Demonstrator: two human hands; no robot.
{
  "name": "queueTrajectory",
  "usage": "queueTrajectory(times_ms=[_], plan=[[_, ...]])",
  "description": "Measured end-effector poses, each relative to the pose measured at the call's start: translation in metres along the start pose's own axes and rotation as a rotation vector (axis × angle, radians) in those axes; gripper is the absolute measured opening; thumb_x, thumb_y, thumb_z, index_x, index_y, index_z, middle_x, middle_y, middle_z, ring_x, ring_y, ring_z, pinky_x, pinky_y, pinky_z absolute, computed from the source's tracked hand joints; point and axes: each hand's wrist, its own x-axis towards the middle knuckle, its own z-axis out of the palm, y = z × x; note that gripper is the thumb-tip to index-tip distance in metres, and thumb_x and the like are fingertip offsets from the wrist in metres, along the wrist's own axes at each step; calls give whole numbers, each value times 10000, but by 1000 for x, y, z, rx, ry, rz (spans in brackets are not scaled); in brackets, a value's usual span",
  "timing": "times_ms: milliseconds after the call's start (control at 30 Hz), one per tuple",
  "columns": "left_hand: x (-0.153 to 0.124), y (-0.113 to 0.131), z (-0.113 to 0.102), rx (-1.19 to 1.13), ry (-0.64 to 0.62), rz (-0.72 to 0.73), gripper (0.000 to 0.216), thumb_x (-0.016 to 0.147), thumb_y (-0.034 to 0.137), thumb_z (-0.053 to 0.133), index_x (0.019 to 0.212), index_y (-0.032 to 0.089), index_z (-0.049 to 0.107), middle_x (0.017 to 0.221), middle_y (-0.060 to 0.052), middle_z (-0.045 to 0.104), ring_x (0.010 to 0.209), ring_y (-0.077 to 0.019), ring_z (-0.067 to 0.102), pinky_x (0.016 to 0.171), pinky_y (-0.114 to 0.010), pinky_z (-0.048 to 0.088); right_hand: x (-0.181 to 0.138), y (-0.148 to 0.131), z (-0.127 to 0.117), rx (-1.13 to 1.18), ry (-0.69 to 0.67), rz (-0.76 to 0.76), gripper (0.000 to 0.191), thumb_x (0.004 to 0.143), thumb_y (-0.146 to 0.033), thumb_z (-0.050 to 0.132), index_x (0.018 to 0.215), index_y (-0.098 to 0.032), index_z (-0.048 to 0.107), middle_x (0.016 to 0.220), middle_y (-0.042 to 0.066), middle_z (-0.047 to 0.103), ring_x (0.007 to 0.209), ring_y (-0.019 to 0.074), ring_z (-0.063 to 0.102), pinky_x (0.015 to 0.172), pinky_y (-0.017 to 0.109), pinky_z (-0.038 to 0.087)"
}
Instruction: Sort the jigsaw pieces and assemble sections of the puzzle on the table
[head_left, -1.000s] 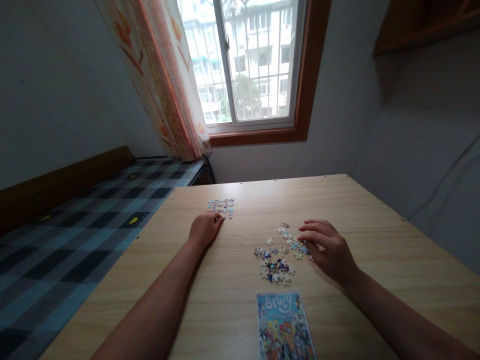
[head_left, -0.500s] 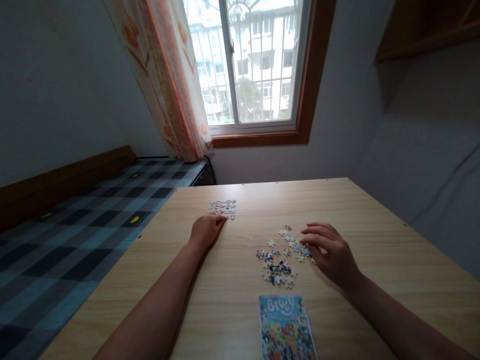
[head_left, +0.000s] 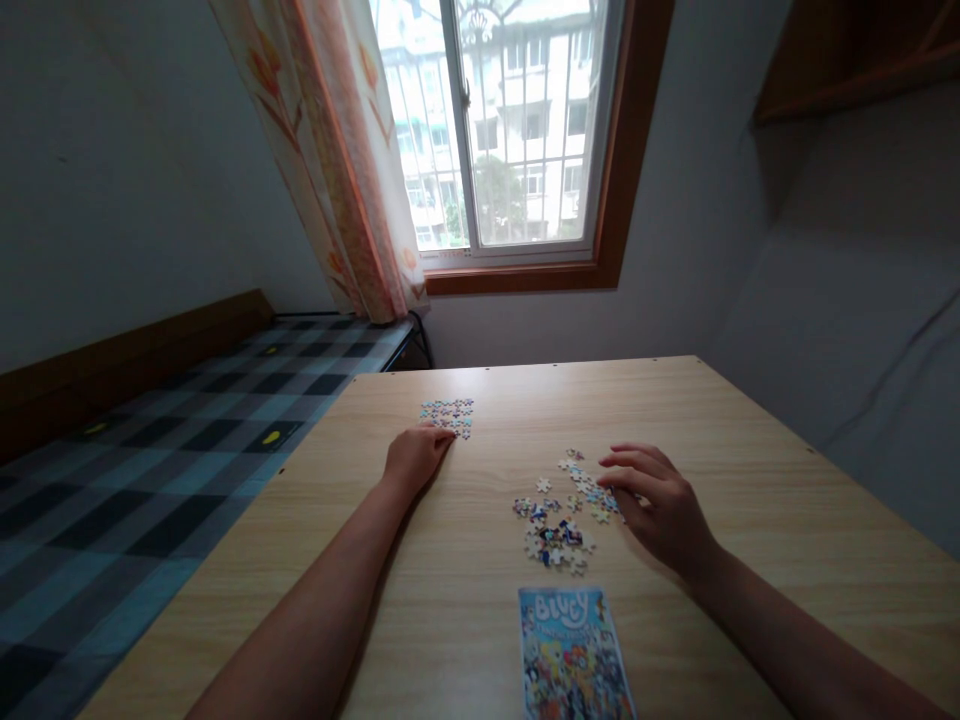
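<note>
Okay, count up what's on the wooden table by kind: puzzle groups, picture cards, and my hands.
Assembled puzzle patch: 1
Loose-piece scatter: 1
Picture card: 1
Hands: 2 (left hand, right hand)
Total: 5

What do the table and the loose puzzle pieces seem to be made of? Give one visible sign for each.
Table: probably laminated board, matt, with pale, even wood grain. Puzzle pieces: likely printed cardboard, thin, flat, colourful; too small to be sure.

A light wooden table (head_left: pixel 750 470) bears loose puzzle pieces (head_left: pixel 559 515), a joined patch (head_left: pixel 448 415) and a picture card (head_left: pixel 574 655).
</note>
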Motion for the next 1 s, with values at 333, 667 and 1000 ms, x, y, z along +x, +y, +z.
queueTrajectory(times_ms=[333, 667, 1000], plan=[[1, -1, 3, -9, 14, -4, 279, 938, 398, 540, 1040, 316, 787, 1054, -19, 747, 870, -212, 680, 728, -282, 494, 1, -2, 3, 7, -17, 16, 208, 861, -63, 561, 858, -217, 701, 999, 39, 694, 1084, 202, 596, 927, 394, 518], [2, -1, 3, -40, 37, -13, 289, 933, 401, 545, 1041, 287, 787, 1057, -30, 749, 915, -221, 681, 769, -295, 507, 3, -2, 4, 13, -32, 23, 212, 863, -64, 557, 852, -212, 707, 999, 37, 694, 1084, 197, 581, 944, 391, 506], [0, 30, -4, -257, -20, 193, 317, 956, 378, 496, 933, 221, 771, 889, -40, 755, 792, -175, 655, 755, -283, 473, -3, 2, 13, -54, -226, 63, 371, 745, 4, 502, 887, -229, 753, 1203, 41, 647, 1249, 241, 493, 1065, 499, 429]])
